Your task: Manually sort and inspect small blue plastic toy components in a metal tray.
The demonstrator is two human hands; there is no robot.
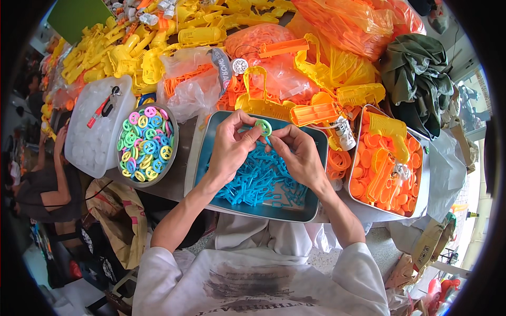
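Over a deep metal tray (311,210) heaped with blue plastic clip-like parts (247,181), my two hands meet. Between the fingertips of my left hand (233,145) is a green plastic ring (263,127) with a patterned middle. My right hand (296,152) pinches a small blue plastic piece (268,141) just below the ring; whether the two are joined I cannot tell. To the left, a round metal bowl (174,138) holds similar rings in pink, green, blue and yellow.
Left of the bowl is a translucent plastic tub (79,150) with a red-handled tool (100,113). A tray (354,181) of orange parts stands at the right. Yellow parts (200,36) and orange bags (353,26) pile up behind. Another person's arm (60,163) shows at far left.
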